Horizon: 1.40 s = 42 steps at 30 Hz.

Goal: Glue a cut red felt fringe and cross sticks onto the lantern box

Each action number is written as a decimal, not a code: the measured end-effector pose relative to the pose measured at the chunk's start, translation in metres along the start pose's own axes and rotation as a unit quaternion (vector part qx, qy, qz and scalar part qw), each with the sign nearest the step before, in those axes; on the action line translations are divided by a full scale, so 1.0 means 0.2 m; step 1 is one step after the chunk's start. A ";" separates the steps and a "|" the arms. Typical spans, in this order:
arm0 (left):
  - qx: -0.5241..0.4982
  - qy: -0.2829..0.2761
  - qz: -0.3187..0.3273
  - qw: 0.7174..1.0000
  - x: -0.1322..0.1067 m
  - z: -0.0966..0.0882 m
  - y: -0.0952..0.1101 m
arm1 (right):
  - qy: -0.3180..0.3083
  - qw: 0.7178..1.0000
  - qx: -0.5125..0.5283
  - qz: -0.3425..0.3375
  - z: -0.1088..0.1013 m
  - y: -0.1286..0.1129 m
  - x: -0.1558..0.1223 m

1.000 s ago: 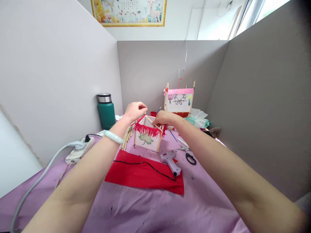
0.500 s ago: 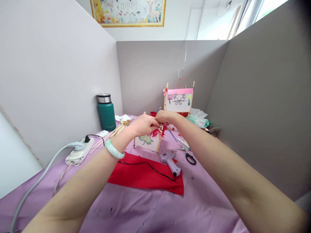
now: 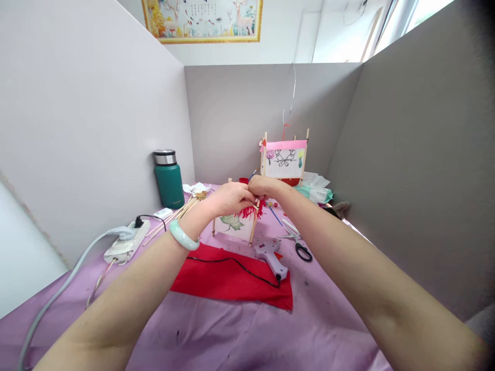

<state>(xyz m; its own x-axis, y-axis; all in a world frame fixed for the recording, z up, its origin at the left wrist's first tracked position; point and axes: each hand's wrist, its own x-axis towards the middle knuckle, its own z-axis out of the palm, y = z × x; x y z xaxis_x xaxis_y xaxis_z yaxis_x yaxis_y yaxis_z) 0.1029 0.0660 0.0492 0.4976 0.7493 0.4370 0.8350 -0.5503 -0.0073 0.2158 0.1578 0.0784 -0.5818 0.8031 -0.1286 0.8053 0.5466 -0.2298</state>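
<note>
The left hand's fingers point(image 3: 242, 194) and right hand's fingers point(image 3: 260, 186) are curling closed together over the top of an upright white paper lantern on thin wooden sticks with red fringe point(image 3: 232, 222), which is standing directly beneath them on the purple-covered bench point(image 3: 216, 335); their exact hold is hidden.

Two bare hands, a left hand point(image 3: 231, 200) and a right hand point(image 3: 265, 186), show here, with one pale green bangle point(image 3: 183, 235) between them. There are two square paper-and-wood lanterns: one red-fringed lantern point(image 3: 234, 226) and one pink-banded lantern point(image 3: 284, 159). The purple cloth point(image 3: 216, 335) carries one red felt sheet point(image 3: 232, 278), one lilac glue gun point(image 3: 271, 259), one pair of black-handled scissors point(image 3: 303, 252), one white power strip point(image 3: 126, 242), one green steel-capped flask point(image 3: 169, 180) and one small red cup point(image 3: 243, 181). Above hangs one gold-framed picture point(image 3: 201, 20). The loose wooden sticks point(image 3: 181, 210) are too many to count.
</note>
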 end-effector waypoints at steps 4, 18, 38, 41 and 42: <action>-0.009 0.005 -0.001 1.000 0.00 0.01 -0.01 | 0.035 0.999 0.029 -0.027 0.02 0.02 -0.05; 0.008 0.031 0.077 0.997 0.01 0.04 -0.08 | 0.097 0.945 0.313 -0.021 0.13 0.51 -0.37; -0.474 0.261 -0.095 0.835 -0.10 -0.15 0.52 | 0.131 0.981 -0.116 0.083 0.52 0.81 -0.54; -0.530 0.153 -0.166 0.817 -0.11 0.02 0.56 | 0.122 0.977 -0.149 0.097 0.53 0.76 -0.54; -0.543 0.124 -0.180 0.811 -0.11 0.08 0.57 | 0.121 0.976 -0.155 0.091 0.54 0.74 -0.53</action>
<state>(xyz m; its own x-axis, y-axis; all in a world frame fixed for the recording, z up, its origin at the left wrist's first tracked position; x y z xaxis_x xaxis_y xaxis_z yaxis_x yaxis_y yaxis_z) 0.1903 -0.0072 0.0250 0.0933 0.9104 0.4032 0.1499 -0.4132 0.8982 0.3838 0.1277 -0.0459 -0.4127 0.9054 0.0997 0.9102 0.4056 0.0841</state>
